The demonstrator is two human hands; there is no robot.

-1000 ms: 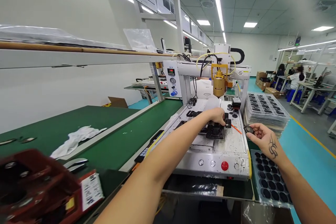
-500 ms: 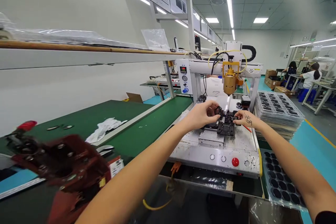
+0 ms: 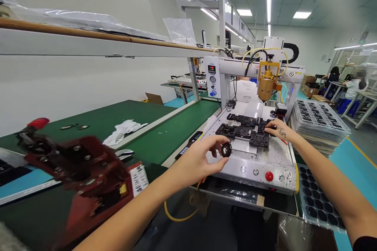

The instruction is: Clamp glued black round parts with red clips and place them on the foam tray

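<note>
We see the left hand (image 3: pixel 200 160) pinching a small black ring-shaped part (image 3: pixel 226 149) between thumb and fingertips, its grip closed on the rim, the part held in the air just in front of the near edge of the white dispensing machine's plate (image 3: pixel 259 164). The black moulded fixture blocks (image 3: pixel 246 129) lie beyond it, farther from us and to its right. The right hand (image 3: pixel 277 130) is the nearer one to those blocks, resting on their right end with fingers curled; whether it holds anything we cannot tell.
</note>
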